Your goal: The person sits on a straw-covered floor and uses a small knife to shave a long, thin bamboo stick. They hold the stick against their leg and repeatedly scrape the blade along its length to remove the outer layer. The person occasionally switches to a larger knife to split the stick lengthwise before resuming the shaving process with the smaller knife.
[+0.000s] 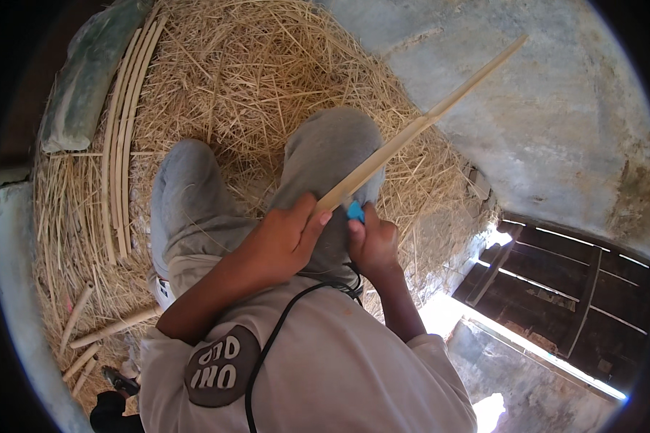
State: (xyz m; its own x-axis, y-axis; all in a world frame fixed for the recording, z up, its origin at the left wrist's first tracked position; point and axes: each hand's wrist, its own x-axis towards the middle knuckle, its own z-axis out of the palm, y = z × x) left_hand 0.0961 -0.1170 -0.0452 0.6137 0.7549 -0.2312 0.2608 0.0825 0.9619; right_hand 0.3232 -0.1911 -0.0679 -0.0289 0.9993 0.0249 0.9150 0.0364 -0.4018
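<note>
My left hand (295, 227) is closed round the near end of a long, pale split-bamboo strip (401, 141). The strip slants up and to the right across my raised right knee, its thin far end in front of the wall. Close beside it, my right hand (377, 244) grips a small blue tool (355, 211). Only the tool's blue part shows between thumb and fingers; its working end is too small to make out. The tool is at the strip's near end, but whether they touch I cannot tell.
Straw (253, 72) covers the floor. Several slender bamboo strips (125, 137) lie at the left beside a greenish block (87, 79). Short sticks (115, 326) rest at lower left. A concrete wall (527, 108) and dark plank door (556, 289) stand right. A black cord (271, 339) crosses my shirt.
</note>
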